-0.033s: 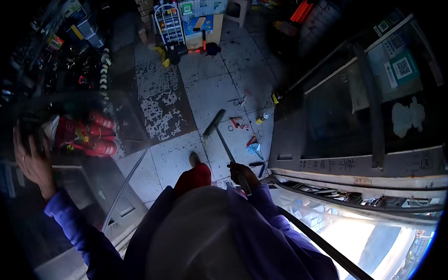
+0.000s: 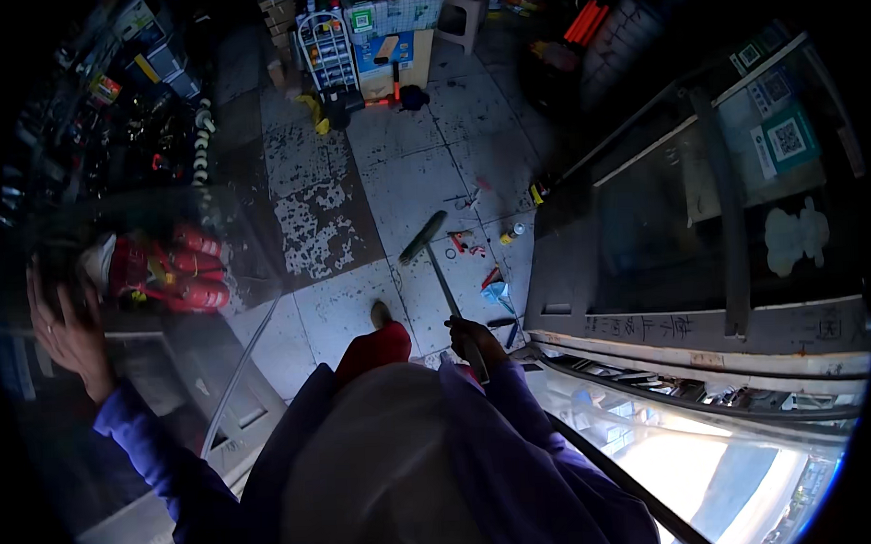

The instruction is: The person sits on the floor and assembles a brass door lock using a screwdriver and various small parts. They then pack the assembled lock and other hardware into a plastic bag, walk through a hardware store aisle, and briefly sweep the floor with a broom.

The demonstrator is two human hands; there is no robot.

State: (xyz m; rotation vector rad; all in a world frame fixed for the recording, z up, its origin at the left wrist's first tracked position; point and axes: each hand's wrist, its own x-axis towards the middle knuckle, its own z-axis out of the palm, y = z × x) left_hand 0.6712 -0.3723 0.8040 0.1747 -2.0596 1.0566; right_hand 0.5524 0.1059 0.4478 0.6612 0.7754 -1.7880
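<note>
My right hand [image 2: 478, 345] is closed around the handle [image 2: 443, 286] of a broom, low in front of my body. The broom's long, narrow head [image 2: 423, 237] rests on the tiled floor ahead. On the far left, my left hand [image 2: 71, 333] lies with fingers spread against the glass door [image 2: 94, 389]. Through the glass, beside that hand, several red fire extinguishers [image 2: 200, 266] show. Small tools and scraps lie to the right of the broom head, among them red-handled pieces [image 2: 460, 240], a small can [image 2: 513, 233] and a light blue wrapper [image 2: 495, 292].
A second dark-framed glass door [image 2: 635, 227] stands at the right. A white wire rack [image 2: 327, 55], a box [image 2: 409, 57] and a stool [image 2: 458, 22] stand at the back. Crowded shelves [image 2: 114, 120] line the left. Bright daylight [image 2: 711, 464] enters at the lower right.
The broom head has shifted very slightly to the right. My left hand stays against the glass, and the right hand keeps its hold.
</note>
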